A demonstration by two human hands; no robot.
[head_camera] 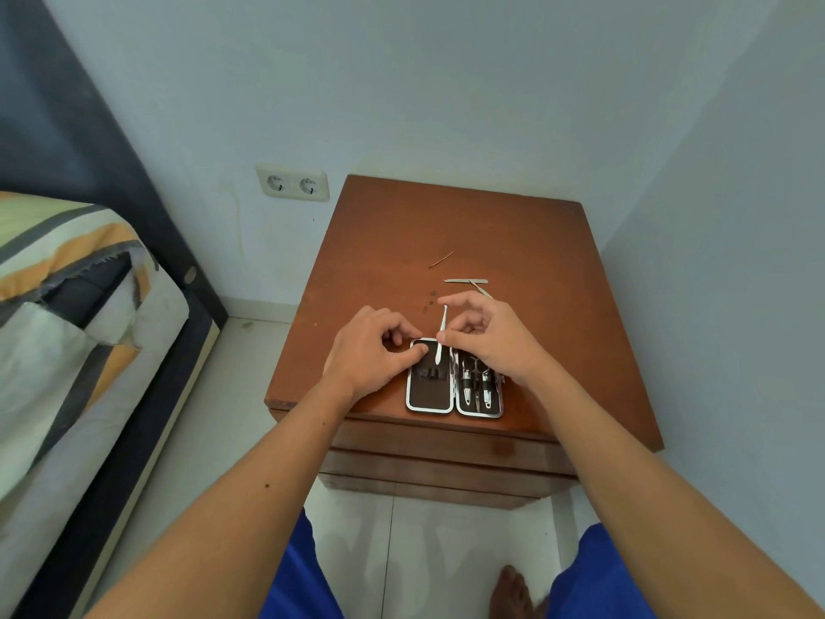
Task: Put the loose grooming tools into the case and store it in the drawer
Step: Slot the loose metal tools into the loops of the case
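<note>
A small brown grooming case [430, 397] with a silver rim lies open flat near the front edge of the wooden nightstand [384, 243]. Its right half holds several metal tools under straps. My right hand [489, 337] pinches a thin white-metal tool [441, 335], whose lower tip points into the case's left half. My left hand [372, 350] has curled fingers, and its thumb presses on the top left corner of the case. A flat metal file [465, 281] and another thin tool [481, 289] lie loose on the nightstand beyond my right hand.
A thin sliver [441, 259] and dark specks lie farther back on the top. Drawer fronts [446, 449] show below the front edge. A bed [67, 306] stands left, a double wall socket [292, 184] behind, a wall close on the right.
</note>
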